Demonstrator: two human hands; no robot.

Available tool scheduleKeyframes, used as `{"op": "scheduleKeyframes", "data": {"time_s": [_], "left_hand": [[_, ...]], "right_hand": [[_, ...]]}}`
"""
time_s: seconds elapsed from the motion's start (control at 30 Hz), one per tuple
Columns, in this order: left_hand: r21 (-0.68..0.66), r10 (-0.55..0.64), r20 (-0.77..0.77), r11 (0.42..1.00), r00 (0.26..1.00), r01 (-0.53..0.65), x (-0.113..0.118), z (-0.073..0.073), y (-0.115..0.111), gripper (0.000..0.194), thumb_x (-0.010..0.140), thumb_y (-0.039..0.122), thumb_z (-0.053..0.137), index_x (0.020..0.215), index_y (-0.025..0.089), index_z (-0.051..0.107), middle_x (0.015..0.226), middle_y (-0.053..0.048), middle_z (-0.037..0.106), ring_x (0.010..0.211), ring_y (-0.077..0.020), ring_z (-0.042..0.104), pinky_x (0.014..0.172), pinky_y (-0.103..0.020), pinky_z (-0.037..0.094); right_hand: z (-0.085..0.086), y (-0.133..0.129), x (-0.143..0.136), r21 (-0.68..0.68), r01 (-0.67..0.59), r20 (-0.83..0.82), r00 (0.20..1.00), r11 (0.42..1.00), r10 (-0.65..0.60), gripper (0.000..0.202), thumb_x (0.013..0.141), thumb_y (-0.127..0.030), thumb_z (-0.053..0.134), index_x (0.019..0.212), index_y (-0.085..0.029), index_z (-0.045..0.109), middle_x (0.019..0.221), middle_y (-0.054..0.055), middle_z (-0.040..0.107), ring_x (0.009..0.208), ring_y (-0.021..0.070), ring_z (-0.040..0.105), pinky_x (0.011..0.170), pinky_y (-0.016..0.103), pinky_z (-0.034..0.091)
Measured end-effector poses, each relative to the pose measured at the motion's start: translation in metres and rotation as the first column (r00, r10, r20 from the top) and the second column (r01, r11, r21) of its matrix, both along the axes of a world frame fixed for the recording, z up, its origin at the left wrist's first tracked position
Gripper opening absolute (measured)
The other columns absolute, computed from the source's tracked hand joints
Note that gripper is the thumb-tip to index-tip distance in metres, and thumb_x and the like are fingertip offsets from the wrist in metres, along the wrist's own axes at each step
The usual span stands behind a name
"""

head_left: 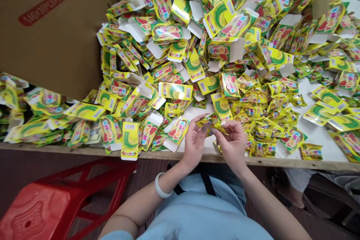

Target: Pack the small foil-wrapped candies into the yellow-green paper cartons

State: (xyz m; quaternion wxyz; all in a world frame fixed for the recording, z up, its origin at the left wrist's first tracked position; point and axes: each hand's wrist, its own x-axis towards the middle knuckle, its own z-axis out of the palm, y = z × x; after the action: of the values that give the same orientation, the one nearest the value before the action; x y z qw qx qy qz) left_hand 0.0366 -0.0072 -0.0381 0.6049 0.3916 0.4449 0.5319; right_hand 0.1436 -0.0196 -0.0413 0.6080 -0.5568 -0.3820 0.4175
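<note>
Just above the table's front edge, my left hand pinches the left end of a small yellow packet. The fingers of my right hand are closed on the packet's right side, so both hands hold it between them. Part of the packet is hidden by my fingertips. Right of my right hand lies a heap of similar yellow packets. A yellow and green flat box rests just beyond my fingers, and another printed box lies left of my left hand.
A large pile of small boxes covers the back of the white table. A big brown carton stands at the left. Below the wooden edge is a red stool. Another person's foot shows at the lower right.
</note>
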Motion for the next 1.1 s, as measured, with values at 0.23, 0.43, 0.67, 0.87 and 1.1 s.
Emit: {"op": "scheduleKeyframes", "data": {"time_s": [0.23,0.43,0.67,0.87,1.1], "left_hand": [[0.022,0.082,-0.005,0.996,0.997,-0.082,0.008,-0.008,-0.005,0.034,0.087,0.047,0.069,0.106,0.019,0.067,0.106,-0.008,0.074,0.099,-0.0215,0.069,0.094,-0.039,0.055],[0.329,0.109,-0.809,0.898,0.577,0.292,-0.059,0.011,0.012,0.038,0.097,0.043,0.055,0.127,0.02,0.06,0.122,-0.013,0.065,0.115,-0.0267,0.06,0.101,-0.044,0.048],[0.112,0.162,-0.983,0.893,-0.08,0.437,-0.096,0.0,0.004,0.063,0.089,0.042,0.065,0.141,0.012,0.045,0.12,-0.022,0.065,0.107,-0.0383,0.063,0.093,-0.053,0.047],[0.346,0.281,-0.935,0.593,0.215,0.727,-0.08,0.016,0.01,0.062,0.097,0.022,0.054,0.152,0.021,0.025,0.129,-0.015,0.064,0.118,-0.0282,0.062,0.109,-0.048,0.039],[0.421,0.005,-0.57,0.86,0.821,0.288,-0.051,0.016,0.012,0.105,0.074,0.071,0.069,0.154,0.021,0.021,0.157,-0.02,0.031,0.15,-0.0351,0.025,0.122,-0.052,0.023]], "right_hand": [[-0.012,-0.01,-0.006,-0.03,-0.054,0.007,0.999,0.998,0.054,0.04,0.086,-0.042,0.069,0.119,-0.024,0.054,0.124,0.011,0.062,0.11,0.0201,0.063,0.082,0.03,0.057],[-0.004,-0.008,0.027,0.027,-0.027,0.024,0.999,0.999,0.027,0.012,0.083,-0.032,0.075,0.092,-0.025,0.07,0.083,0.001,0.075,0.072,0.0186,0.07,0.068,0.033,0.059],[-0.002,-0.005,0.057,-0.193,-0.407,-0.31,0.889,0.893,0.338,0.029,0.074,-0.036,0.083,0.098,-0.023,0.074,0.093,0.003,0.077,0.062,0.015,0.067,0.051,0.027,0.059],[0.001,0.0,0.048,-0.215,-0.585,-0.592,0.715,0.782,0.372,0.031,0.065,-0.035,0.089,0.089,-0.021,0.074,0.084,0.0,0.073,0.06,0.0114,0.064,0.041,0.02,0.055],[-0.001,-0.011,0.044,-0.151,-0.449,-0.674,0.698,0.88,0.241,0.031,0.065,-0.04,0.089,0.081,-0.022,0.07,0.066,-0.004,0.067,0.043,0.0081,0.055,0.036,0.017,0.049]]}}
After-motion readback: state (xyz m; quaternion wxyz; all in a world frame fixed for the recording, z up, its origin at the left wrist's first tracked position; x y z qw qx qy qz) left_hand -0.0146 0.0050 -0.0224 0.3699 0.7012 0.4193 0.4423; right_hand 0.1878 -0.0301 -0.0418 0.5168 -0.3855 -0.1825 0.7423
